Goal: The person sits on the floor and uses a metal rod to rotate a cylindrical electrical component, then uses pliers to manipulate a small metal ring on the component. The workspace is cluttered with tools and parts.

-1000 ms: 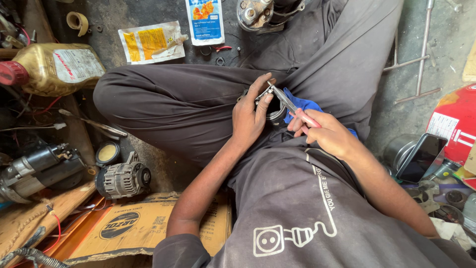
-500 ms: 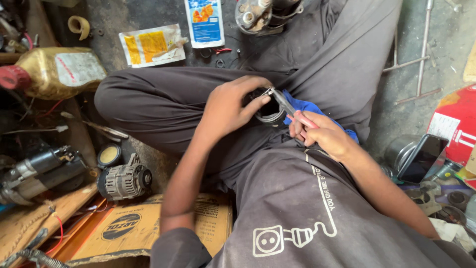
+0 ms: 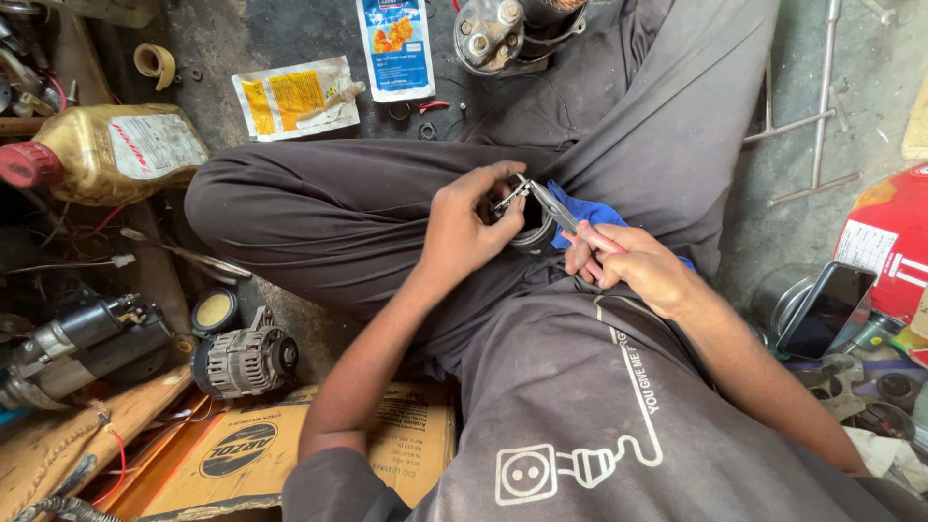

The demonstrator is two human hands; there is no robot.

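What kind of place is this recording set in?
Probably an auto-electrical repair workshop, with work done on the floor: an alternator, a starter motor and an oil jug lie around the seated person.

Soft, even daylight, sharp focus throughout, faint shadows, slight wide-angle stretching toward the edges.

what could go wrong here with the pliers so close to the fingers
1. The left hand wraps the round metal part right where the tips of the pliers work; a slip could pinch or jab those fingers.
2. The part rests on the lap over a blue cloth, not on a firm surface, so it may twist or roll under force.
3. The right hand grips the handles from one side; anything small that pops loose could vanish among the clutter on the floor.
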